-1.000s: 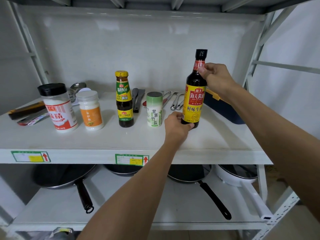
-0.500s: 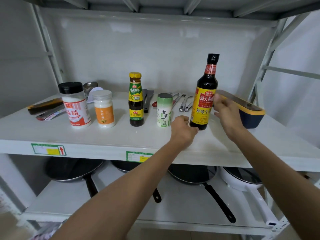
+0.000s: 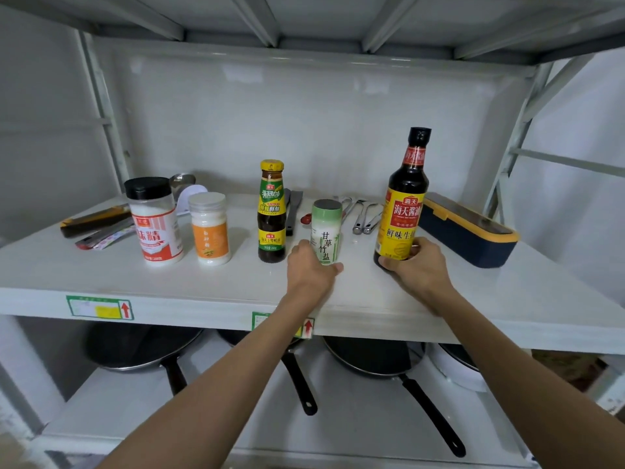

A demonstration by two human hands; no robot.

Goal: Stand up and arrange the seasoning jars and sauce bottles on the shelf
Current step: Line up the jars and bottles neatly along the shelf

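Five containers stand upright in a row on the white shelf (image 3: 101, 275). From the left: a black-capped white jar with a red label (image 3: 155, 221), a white jar with an orange label (image 3: 209, 228), a small dark sauce bottle with a yellow cap (image 3: 271, 211), a green-and-white salt jar (image 3: 326, 231) and a tall soy sauce bottle with a yellow label (image 3: 404, 198). My left hand (image 3: 309, 269) wraps the base of the salt jar. My right hand (image 3: 417, 265) grips the base of the soy sauce bottle.
Behind the row lie spoons (image 3: 363, 218), dark utensils (image 3: 293, 208), a yellow-handled tool (image 3: 94, 220) and a ladle (image 3: 182, 181). A navy box with a yellow rim (image 3: 468, 231) sits right of the soy bottle. Several black pans (image 3: 142, 350) rest on the lower shelf.
My right hand dropped from the soy bottle's neck to its base. My left hand left the soy bottle's base and took the salt jar. The camera view shifted left and closer.
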